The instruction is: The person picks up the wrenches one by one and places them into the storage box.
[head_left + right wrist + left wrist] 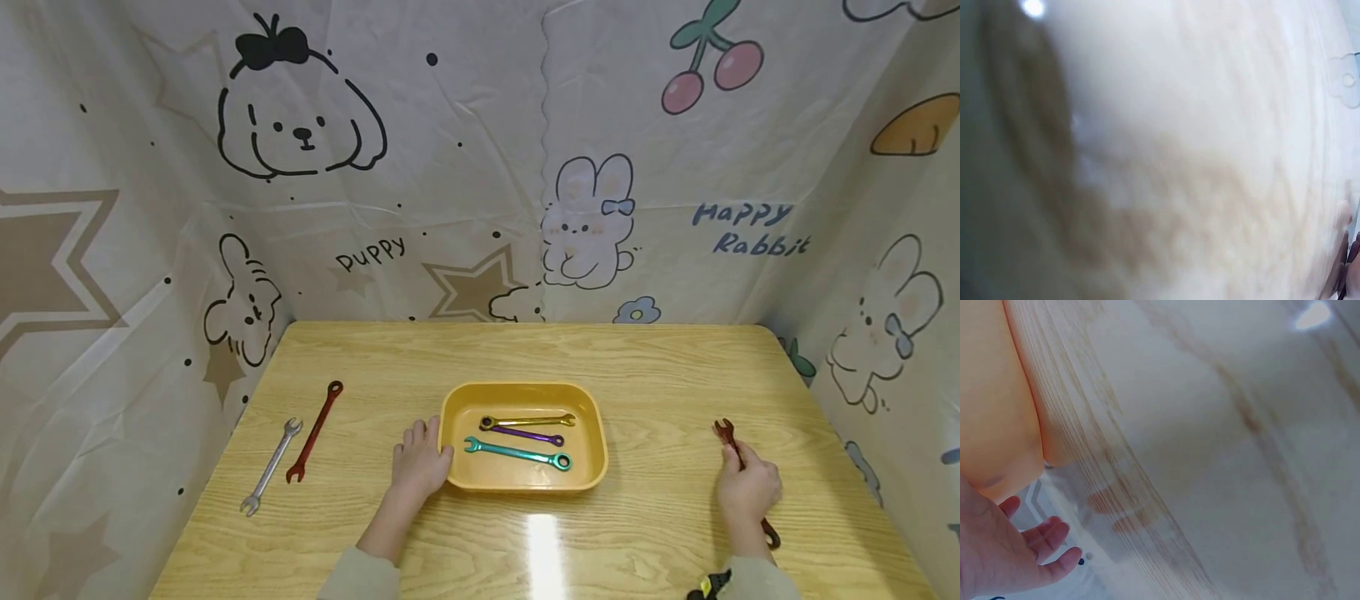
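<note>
The right hand (750, 487) is pinching a dark red wrench (726, 431) over the table's (660, 375) right side, its open jaw pointing to the far side. The left hand (422, 458), fingers loosely spread, is touching the left wall of a yellow tray (517, 480). Inside, a gold wrench (532, 422) is lying farthest, a purple wrench (521, 434) just beside it, a teal wrench (517, 452) nearest. At left, a red wrench (315, 433) and a silver wrench (272, 467) are lying near each other.

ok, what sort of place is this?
Looks like a small tabletop booth, perhaps for staged recordings: a cartoon-printed sheet hangs behind and on both sides of a wood-grain table, which holds a yellow tray with wrenches in it.
</note>
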Motion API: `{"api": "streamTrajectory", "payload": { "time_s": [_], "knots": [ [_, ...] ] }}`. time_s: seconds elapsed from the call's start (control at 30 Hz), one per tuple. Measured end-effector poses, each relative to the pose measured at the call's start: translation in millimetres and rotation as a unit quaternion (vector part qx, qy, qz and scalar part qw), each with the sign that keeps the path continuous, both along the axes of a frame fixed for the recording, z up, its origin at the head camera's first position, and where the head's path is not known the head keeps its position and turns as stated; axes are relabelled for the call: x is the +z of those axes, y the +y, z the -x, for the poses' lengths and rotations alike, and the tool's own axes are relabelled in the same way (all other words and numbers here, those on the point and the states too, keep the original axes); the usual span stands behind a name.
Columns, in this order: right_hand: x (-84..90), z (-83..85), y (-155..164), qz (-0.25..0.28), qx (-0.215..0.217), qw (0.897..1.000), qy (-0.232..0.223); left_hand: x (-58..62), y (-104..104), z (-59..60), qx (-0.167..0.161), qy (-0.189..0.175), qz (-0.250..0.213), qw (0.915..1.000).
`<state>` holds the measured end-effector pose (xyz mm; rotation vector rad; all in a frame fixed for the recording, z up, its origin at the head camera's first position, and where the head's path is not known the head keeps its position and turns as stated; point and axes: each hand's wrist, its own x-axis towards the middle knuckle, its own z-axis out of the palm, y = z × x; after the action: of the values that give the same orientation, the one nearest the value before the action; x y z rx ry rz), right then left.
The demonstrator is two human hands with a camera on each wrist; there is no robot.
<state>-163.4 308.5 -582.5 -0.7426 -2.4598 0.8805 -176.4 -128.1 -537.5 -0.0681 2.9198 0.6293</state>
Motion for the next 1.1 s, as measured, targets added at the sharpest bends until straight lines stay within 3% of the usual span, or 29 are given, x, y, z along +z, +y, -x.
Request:
{"api": "streamTrajectory", "payload": {
  "time_s": [0.6, 0.93, 1.1],
  "knots": [
    [-0.7, 6.8, -4.9, 0.003, 0.002, 0.997, 0.074, 0.9, 0.2, 0.3, 0.003, -0.003, 0.003, 1.0],
    [6.6, 10.0, -13.3, 0.005, 0.024, 0.997, 0.074, 2.2, -0.1, -0.1, 0.002, 0.001, 0.003, 1.0],
    [10.1, 13.2, -19.4, -0.005, 0.046, 0.994, 0.095, 2.7, -0.4, -0.5, 0.001, 0.0, 0.003, 1.0]
  ]
}}
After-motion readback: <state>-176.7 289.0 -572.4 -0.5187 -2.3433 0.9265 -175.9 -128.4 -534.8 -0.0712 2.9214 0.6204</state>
